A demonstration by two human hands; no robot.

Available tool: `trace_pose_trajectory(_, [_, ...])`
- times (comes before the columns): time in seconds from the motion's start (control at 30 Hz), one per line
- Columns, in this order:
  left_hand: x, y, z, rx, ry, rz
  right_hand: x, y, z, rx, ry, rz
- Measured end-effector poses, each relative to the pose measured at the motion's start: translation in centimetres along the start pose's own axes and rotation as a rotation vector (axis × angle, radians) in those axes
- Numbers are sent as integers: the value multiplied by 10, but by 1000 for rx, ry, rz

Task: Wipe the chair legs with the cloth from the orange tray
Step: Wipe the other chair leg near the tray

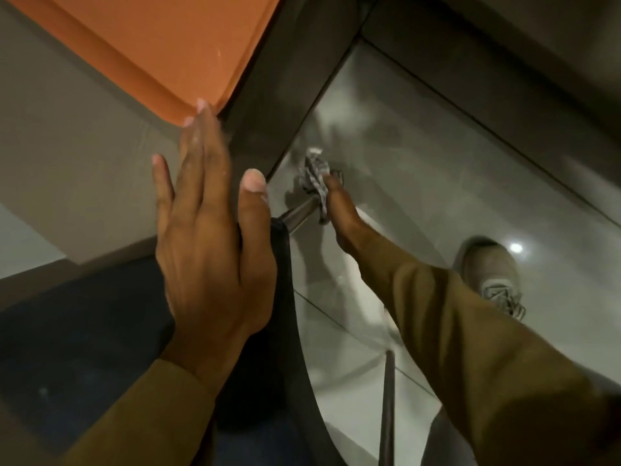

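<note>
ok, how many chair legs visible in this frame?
2. One metal chair leg runs out from under the dark seat, with the right hand pressing the cloth on it. A second leg stands at bottom centre. Others may be hidden under the seat.

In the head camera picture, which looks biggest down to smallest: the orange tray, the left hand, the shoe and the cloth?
1. Orange tray, though cut off by the frame.
2. Left hand, which looks large partly because it is near the camera.
3. Shoe.
4. Cloth, partly hidden by the right hand and far from the camera.
</note>
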State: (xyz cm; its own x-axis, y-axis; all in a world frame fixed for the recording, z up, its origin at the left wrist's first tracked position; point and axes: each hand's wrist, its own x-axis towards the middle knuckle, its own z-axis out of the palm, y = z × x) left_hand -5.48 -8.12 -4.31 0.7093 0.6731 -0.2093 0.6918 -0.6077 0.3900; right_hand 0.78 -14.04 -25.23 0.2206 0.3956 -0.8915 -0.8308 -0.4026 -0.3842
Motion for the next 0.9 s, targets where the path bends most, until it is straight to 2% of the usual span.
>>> trace_pose_trajectory(0.07, [1, 0, 0, 7, -3, 0, -1, -9, 6, 36, 23, 9])
trace_pose_trajectory(0.13, [1, 2, -2, 6, -13, -11, -31, -19, 13, 37, 6, -63])
trace_pose_trajectory(0.23, [0, 5, -2, -4, -16, -23, -108, -16, 14, 24, -116, -229])
trace_pose_trajectory(0.3, [1, 4, -2, 11, -15, -17, -142, -7, 14, 9, -186, -245])
trace_pose_trajectory(0.37, [1, 4, -1, 16, -14, -12, -139, -3, 15, 28, -200, -257])
trace_pose_trajectory(0.47, [0, 1, 1, 0, 0, 0, -79, 4, 11, -70, -92, -282])
trace_pose_trajectory(0.57, [-1, -3, 2, -7, 29, 21, -10, 7, -3, -121, 14, -161])
trace_pose_trajectory(0.67, [0, -5, 4, -19, 49, 28, 19, 2, -12, -93, -13, -39])
trace_pose_trajectory(0.77, [1, -1, 3, -20, 51, 15, -5, -11, -4, -66, -49, -87])
trace_pose_trajectory(0.9, [0, 3, -1, -5, 24, -2, -102, -9, 4, -60, -158, -224])
